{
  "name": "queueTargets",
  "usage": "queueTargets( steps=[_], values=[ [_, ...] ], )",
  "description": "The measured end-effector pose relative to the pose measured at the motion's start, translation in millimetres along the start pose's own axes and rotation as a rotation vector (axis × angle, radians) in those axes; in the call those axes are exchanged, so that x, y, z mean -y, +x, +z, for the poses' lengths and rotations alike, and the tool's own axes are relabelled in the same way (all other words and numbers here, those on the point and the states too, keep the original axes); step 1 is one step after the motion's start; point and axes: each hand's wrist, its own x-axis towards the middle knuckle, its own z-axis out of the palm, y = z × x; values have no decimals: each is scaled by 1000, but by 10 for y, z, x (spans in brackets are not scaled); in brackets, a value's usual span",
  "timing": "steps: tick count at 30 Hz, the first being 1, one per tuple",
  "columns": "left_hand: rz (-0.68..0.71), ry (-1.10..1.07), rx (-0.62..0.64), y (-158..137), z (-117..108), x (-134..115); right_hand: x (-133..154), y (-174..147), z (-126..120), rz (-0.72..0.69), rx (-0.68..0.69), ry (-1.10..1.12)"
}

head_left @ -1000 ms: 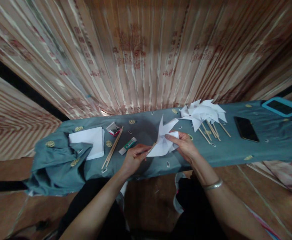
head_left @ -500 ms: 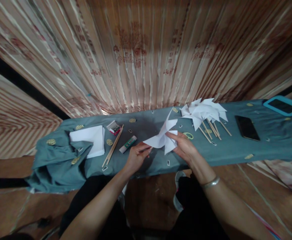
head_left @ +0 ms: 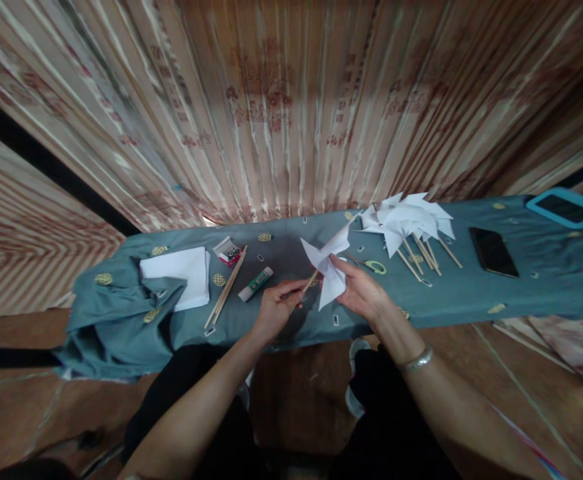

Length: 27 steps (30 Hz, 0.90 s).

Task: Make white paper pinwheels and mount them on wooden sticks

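Observation:
A white paper pinwheel (head_left: 332, 270) is held over the near middle of the cloth-covered table. My right hand (head_left: 364, 290) pinches it near its centre from the right side. Between the fingers of my left hand (head_left: 278, 308) is a thin wooden stick (head_left: 311, 279), its upper end reaching behind or against the pinwheel's blades; the exact contact is hidden. Left of my left hand lie a glue stick (head_left: 256, 285) and a few loose wooden sticks (head_left: 226, 288). Scissors with a pale green handle (head_left: 375, 267) rest just beyond my right hand.
Several finished pinwheels (head_left: 411, 220) lie piled at the back right. Farther right are a black phone (head_left: 494, 252) and a blue-framed tablet (head_left: 568, 208). A small open box of pins (head_left: 228, 252) and a stack of white paper (head_left: 198, 267) sit on the left. A curtain (head_left: 281, 120) hangs behind.
The pinwheel has turned in my hands, its blades now facing differently. The stick in my left hand has come into view, and the scissors show more.

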Motion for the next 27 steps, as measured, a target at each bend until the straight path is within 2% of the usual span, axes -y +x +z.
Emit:
queueTargets(
  steps=[4,10,14,17,21,24,27],
  values=[
    [-116,-172,-82,21,78,-27,9,-13,60,15,19,4],
    [-158,-409,-71,93,82,-215,0,-35,118,29,12,25],
    [-160,-531,-136,183,15,-328,-93,-41,157,-23,14,-157],
    [-159,-603,-177,231,-22,-384,-214,-40,221,-59,69,-355],
    [-146,-614,-160,251,-35,-401,-366,-27,322,-180,169,-622],
    [-135,-610,-171,259,-31,-381,-427,-18,363,-304,168,-767],
    [-115,-571,-164,264,-32,-362,-437,-22,375,-352,160,-835]
  ],
)
